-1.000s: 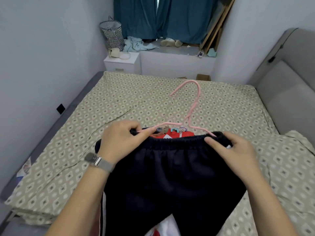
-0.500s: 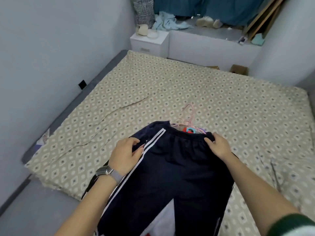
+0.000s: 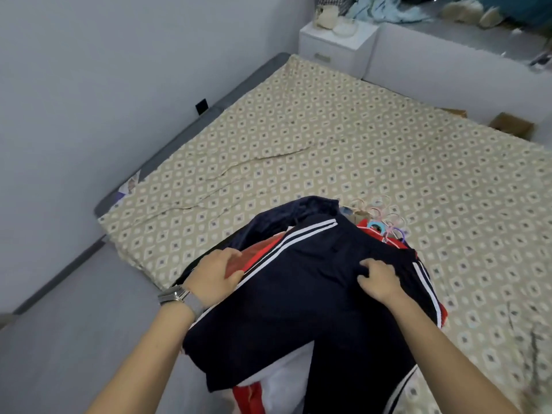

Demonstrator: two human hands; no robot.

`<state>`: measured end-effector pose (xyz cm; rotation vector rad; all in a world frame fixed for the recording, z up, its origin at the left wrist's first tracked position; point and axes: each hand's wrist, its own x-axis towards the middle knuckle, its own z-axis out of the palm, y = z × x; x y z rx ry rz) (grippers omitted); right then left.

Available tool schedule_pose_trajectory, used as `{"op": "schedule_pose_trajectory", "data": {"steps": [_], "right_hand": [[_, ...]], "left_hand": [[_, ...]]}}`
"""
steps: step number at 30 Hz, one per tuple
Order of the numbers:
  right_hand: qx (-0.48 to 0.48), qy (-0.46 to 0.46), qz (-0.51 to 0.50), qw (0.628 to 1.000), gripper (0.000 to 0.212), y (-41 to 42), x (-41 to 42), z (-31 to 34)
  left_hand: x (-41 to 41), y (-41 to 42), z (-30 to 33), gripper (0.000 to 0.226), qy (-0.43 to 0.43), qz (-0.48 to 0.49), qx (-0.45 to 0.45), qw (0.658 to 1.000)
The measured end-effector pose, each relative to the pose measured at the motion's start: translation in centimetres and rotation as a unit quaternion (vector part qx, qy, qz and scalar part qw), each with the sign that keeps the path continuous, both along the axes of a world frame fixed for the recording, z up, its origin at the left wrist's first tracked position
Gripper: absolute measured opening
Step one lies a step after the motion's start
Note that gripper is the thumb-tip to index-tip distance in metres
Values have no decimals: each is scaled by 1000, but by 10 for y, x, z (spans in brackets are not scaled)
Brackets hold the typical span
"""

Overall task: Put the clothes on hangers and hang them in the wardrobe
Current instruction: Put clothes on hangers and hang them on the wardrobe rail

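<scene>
Dark navy track pants with white side stripes lie on a pile of red and white clothes at the near edge of the bed. My left hand, with a watch on its wrist, grips the pants' left side by the stripe, its fingers over red fabric. My right hand has curled fingers bunching the navy fabric near the waistband. A bundle of pink, blue and purple hangers pokes out just beyond the waistband, mostly hidden under the pants.
The bed with a beige patterned sheet stretches ahead, a grey wall close on the left. A white nightstand stands at the far corner beside a white ledge with clothes. A cardboard box sits at the bed's far right.
The pants came down from in front of me onto the clothes pile, and the raised pink hanger dropped out of sight. My view swung down and left; both hands slid from the waistband onto the fabric.
</scene>
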<state>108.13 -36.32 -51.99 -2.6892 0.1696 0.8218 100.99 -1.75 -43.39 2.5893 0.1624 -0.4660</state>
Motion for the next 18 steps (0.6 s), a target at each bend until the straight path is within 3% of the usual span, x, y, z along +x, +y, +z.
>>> {"op": "schedule_pose_trajectory", "data": {"steps": [5, 13, 18], "right_hand": [[119, -58, 78, 988, 35, 47, -31, 25], [134, -79, 256, 954, 33, 147, -91, 50], [138, -80, 376, 913, 37, 215, -151, 70]], "left_hand": [[-48, 34, 2, 43, 10, 66, 19, 998], [-193, 95, 4, 39, -23, 206, 49, 977], [-327, 125, 5, 38, -34, 330, 69, 941]]}}
